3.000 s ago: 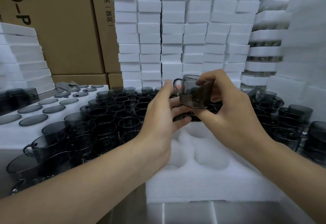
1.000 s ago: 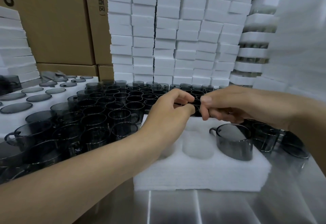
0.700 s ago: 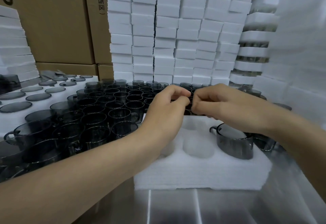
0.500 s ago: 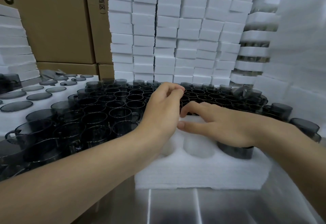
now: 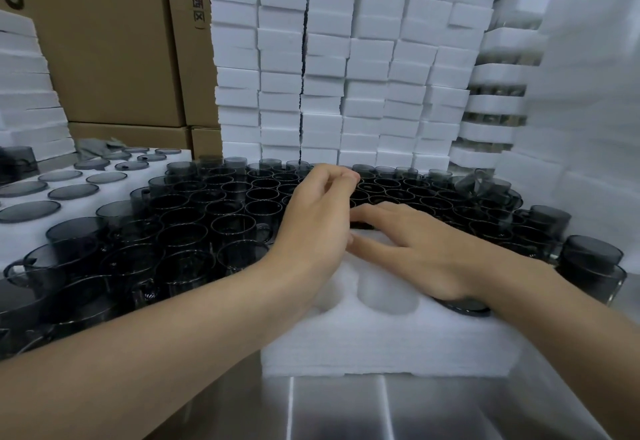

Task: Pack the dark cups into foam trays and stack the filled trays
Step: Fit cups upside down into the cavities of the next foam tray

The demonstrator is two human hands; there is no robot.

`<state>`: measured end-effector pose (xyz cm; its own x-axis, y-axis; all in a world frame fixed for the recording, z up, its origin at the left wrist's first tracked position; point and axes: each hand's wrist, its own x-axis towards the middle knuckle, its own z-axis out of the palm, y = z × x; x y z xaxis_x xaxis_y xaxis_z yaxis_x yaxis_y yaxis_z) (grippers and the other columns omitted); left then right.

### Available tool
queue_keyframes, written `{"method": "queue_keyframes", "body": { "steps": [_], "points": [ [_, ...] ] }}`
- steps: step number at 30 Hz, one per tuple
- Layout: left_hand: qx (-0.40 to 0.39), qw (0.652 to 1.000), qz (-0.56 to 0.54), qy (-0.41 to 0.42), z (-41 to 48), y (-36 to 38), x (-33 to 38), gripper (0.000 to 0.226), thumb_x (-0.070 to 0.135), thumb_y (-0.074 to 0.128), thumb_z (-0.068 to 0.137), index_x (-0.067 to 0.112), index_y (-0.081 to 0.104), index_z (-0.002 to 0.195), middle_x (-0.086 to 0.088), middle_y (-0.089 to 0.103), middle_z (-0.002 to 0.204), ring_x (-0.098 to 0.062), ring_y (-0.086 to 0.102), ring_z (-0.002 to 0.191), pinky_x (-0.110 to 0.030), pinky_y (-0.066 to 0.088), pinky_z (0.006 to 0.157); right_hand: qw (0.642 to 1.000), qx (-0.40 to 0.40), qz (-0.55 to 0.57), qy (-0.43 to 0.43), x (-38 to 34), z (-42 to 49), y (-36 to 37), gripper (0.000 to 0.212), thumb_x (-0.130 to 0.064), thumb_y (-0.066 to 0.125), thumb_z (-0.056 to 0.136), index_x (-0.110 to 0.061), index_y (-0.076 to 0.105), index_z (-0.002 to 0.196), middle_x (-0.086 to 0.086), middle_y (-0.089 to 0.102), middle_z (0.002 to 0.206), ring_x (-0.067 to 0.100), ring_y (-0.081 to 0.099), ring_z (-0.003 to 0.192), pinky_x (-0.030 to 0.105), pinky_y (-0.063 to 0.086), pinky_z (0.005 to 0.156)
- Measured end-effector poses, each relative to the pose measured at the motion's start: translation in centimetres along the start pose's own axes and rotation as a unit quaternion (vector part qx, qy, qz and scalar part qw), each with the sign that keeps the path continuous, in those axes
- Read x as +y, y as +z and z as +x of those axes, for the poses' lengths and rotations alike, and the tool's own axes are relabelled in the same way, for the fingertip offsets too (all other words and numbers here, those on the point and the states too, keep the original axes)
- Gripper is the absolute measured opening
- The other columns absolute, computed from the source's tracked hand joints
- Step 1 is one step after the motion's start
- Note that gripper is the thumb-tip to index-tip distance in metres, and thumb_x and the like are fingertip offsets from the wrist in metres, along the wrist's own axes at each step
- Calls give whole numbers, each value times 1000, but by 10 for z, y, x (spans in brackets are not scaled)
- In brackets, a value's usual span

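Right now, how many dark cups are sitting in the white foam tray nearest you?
1 in plain sight: a cup in the right pocket of the foam tray, under the right hand. The left hand covers other pockets, so more may be hidden.

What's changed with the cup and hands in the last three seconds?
The dark cup, held up by both hands three seconds ago, now sits in the right pocket of the foam tray. The right hand let go, flattened over it and pressed it lower. The left hand let go too and hovers beside. Loose cups and foam stacks are unchanged.
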<state>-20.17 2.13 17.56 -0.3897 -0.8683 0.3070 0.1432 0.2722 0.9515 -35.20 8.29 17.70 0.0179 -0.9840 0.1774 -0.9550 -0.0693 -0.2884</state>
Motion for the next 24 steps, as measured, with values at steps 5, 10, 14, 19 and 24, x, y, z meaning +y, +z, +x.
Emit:
{"method": "queue_keyframes", "body": {
  "steps": [5,10,14,19,24],
  "points": [
    [4,1000,-4,11,-1,0,1,19,26,54,108,21,73,108,12,69,104,-4,63,101,-36,51,102,981,189,30,-25,16,3,-7,47,-72,43,96,-40,69,118,-25,70,111,-4,63,108,28,50,93],
    [-7,1000,-1,5,-4,-2,2,20,29,54,108,23,73,107,16,69,109,-4,62,109,-38,49,110,955,224,-111,158,69,0,-26,20,-44,60,102,-32,67,117,-18,66,88,10,62,84,37,52,73],
    [-16,1000,2,4,-5,-2,2,22,27,53,108,25,75,105,19,69,111,-2,61,113,-38,48,113,950,98,-133,266,93,-3,-33,32,-62,58,99,-33,67,110,-12,70,91,12,64,86,40,58,82],
    [-21,1000,7,8,-5,-2,2,25,25,52,108,26,77,100,22,71,107,0,62,114,-35,48,111,953,55,-112,276,95,-4,-35,36,-70,54,97,-38,68,103,-10,74,93,12,67,89,41,58,89],
    [-23,1000,6,8,-6,-2,2,26,24,52,107,26,77,98,22,71,106,-1,62,114,-35,48,111,952,36,-111,282,88,-7,-40,56,-91,49,81,-43,66,105,-14,72,98,15,65,102,47,51,104]
  ]
}}
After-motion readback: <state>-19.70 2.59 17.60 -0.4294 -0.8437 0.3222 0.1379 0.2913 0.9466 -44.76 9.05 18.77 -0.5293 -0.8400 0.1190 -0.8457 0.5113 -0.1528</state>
